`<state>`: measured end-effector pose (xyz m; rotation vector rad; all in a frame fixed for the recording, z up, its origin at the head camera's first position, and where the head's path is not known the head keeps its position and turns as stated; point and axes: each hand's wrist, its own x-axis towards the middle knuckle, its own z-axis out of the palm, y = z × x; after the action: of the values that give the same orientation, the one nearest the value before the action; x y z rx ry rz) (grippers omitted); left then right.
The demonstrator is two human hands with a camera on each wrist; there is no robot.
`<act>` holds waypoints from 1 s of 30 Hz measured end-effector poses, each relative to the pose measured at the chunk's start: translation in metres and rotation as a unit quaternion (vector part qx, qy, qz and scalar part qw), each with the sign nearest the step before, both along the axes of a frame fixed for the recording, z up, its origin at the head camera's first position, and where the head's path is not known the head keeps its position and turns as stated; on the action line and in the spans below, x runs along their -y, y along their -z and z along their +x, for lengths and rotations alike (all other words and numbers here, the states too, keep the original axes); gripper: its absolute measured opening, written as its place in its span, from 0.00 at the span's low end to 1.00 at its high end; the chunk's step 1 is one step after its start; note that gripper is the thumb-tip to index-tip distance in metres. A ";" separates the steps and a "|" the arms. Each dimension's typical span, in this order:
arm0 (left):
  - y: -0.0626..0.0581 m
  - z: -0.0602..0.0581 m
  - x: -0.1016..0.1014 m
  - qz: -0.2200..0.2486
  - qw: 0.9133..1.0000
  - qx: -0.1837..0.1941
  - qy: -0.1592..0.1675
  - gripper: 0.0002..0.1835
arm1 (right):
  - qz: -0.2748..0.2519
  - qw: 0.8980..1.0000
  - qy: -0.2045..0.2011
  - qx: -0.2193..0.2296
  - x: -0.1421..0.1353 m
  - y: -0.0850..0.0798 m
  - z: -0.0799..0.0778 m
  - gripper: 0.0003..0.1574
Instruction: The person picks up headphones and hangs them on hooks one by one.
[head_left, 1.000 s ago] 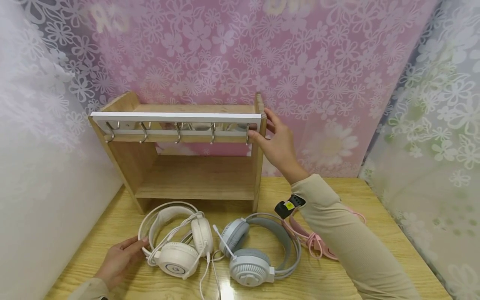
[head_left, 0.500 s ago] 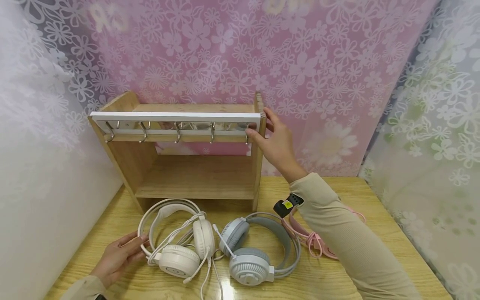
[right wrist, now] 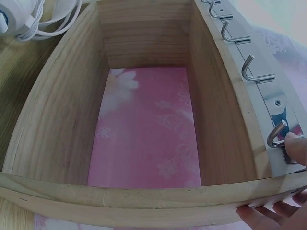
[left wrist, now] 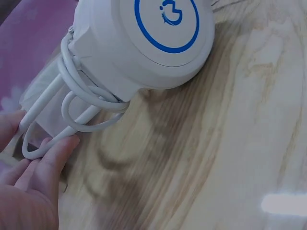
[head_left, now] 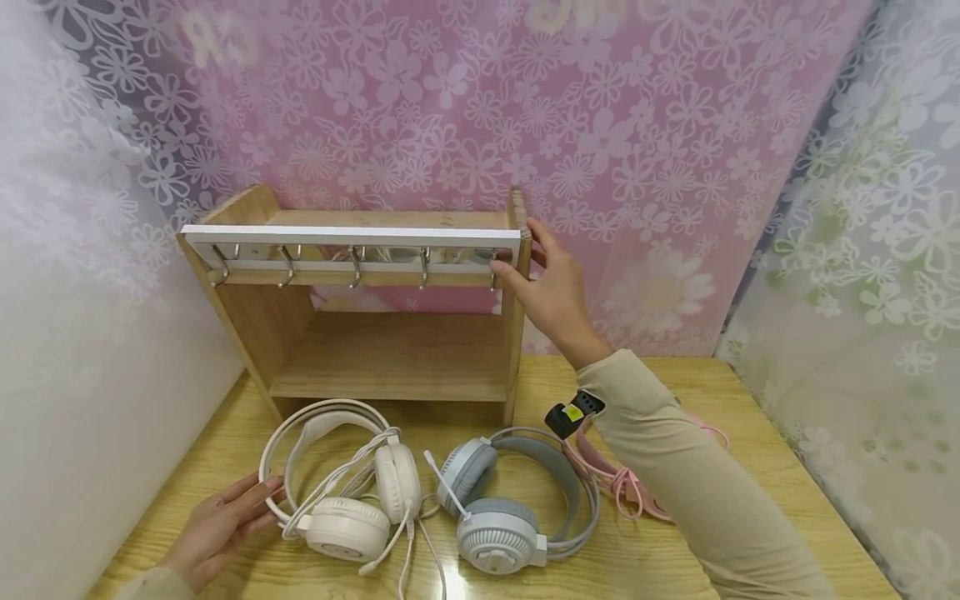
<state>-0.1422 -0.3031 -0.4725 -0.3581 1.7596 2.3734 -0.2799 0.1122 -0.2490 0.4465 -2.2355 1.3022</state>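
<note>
My left hand (head_left: 221, 521) pinches the outer headband of a white headset (head_left: 348, 531) at the front left. In the left wrist view, thumb and fingers meet around the thin white band, beside a coiled cable; the ear cup (left wrist: 129, 43) has a blue ring logo. My right hand (head_left: 557, 296) grips the upper right corner of a wooden shelf (head_left: 397, 358). Its thumb lies on the metal hook rail (head_left: 352, 236) by the last hook, and its fingers wrap the outside of the side panel, as the right wrist view (right wrist: 273, 218) shows.
A grey headset (head_left: 498, 537) with a boom mic lies right of the white one. Partly under my right forearm is a pink headset (head_left: 633, 492). The shelf's hooks (head_left: 356, 268) hang bare. Floral sheets stand behind and on both sides of the wooden table (head_left: 787, 500).
My left hand has shifted the white headset slightly left, away from the grey one, and its front ear cup has tilted so the logo shows less. My right hand stays at the shelf corner.
</note>
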 end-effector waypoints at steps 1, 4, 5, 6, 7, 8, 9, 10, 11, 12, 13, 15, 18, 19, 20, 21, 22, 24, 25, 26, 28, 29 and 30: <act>0.000 0.001 0.003 0.012 1.000 -0.012 0.003 0.15 | -0.001 1.000 0.000 0.000 0.000 0.000 0.000 0.45; 0.000 0.003 0.012 0.049 0.997 -0.051 0.028 0.16 | -0.006 1.000 -0.001 -0.001 0.000 0.001 -0.001 0.45; -0.001 0.003 0.015 0.061 0.995 -0.063 0.038 0.17 | -0.007 1.000 -0.002 -0.002 0.000 0.002 -0.001 0.45; -0.002 0.004 0.018 0.069 0.994 -0.072 0.047 0.18 | -0.007 1.000 -0.003 -0.003 0.000 0.002 -0.001 0.45; -0.003 0.004 0.020 0.076 0.992 -0.081 0.055 0.18 | -0.006 1.000 -0.003 -0.002 0.000 0.002 -0.001 0.46; -0.005 0.005 0.023 0.082 0.991 -0.089 0.064 0.19 | -0.006 1.000 -0.004 -0.002 0.000 0.002 -0.002 0.46; -0.007 0.005 0.026 0.083 0.989 -0.095 0.072 0.20 | -0.006 1.000 -0.005 -0.002 0.000 0.003 -0.002 0.46; -0.009 0.005 0.029 0.080 0.989 -0.101 0.077 0.21 | -0.006 1.000 -0.006 -0.002 0.000 0.003 -0.002 0.46; -0.012 0.005 0.031 0.071 0.988 -0.108 0.081 0.21 | -0.006 1.000 -0.007 -0.002 0.000 0.003 -0.002 0.46; -0.016 0.006 0.033 0.059 0.989 -0.112 0.081 0.22 | -0.006 1.000 -0.008 -0.001 0.000 0.003 -0.002 0.46; -0.019 0.006 0.035 0.049 0.989 -0.117 0.080 0.22 | -0.006 1.000 -0.007 -0.001 0.000 0.003 -0.002 0.46; -0.027 0.006 0.037 0.033 0.989 -0.125 0.076 0.22 | -0.007 1.000 -0.006 -0.002 0.000 0.003 -0.001 0.46; -0.037 0.007 0.040 0.028 0.988 -0.136 0.065 0.22 | -0.005 1.000 -0.005 -0.003 -0.001 0.003 -0.002 0.46; -0.041 0.007 0.041 0.028 0.988 -0.139 0.063 0.22 | -0.004 1.000 -0.005 -0.003 -0.001 0.003 -0.002 0.47; -0.044 0.007 0.042 0.030 0.987 -0.144 0.061 0.22 | -0.004 1.000 -0.005 -0.004 -0.001 0.003 -0.002 0.46; -0.047 0.007 0.044 0.028 0.986 -0.150 0.059 0.22 | -0.004 1.000 -0.006 -0.004 -0.001 0.003 -0.002 0.46; -0.050 0.007 0.045 0.025 0.985 -0.160 0.059 0.22 | -0.003 1.000 -0.006 -0.006 -0.001 0.003 -0.002 0.46; -0.055 0.007 0.049 0.022 0.981 -0.180 0.063 0.23 | -0.002 1.000 -0.006 -0.009 0.000 0.003 -0.002 0.46; -0.058 0.007 0.051 0.029 0.979 -0.190 0.065 0.24 | -0.002 1.000 -0.007 -0.010 0.000 0.003 -0.002 0.46; -0.061 0.007 0.053 0.035 0.977 -0.200 0.067 0.24 | -0.003 1.000 -0.008 -0.012 0.000 0.003 -0.002 0.45; -0.067 0.005 0.057 0.047 0.974 -0.213 0.066 0.25 | -0.004 1.000 -0.008 -0.013 -0.001 0.003 -0.002 0.45; -0.070 0.005 0.059 0.053 0.973 -0.216 0.064 0.25 | -0.004 1.000 -0.008 -0.013 -0.001 0.003 -0.002 0.45; -0.074 0.003 0.061 0.054 0.973 -0.217 0.061 0.25 | -0.005 1.000 -0.009 -0.013 -0.001 0.003 -0.002 0.45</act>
<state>-0.1387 -0.3639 -0.3987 0.3029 1.7363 2.5822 -0.2823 0.1131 -0.2521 0.4775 -2.2080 1.3096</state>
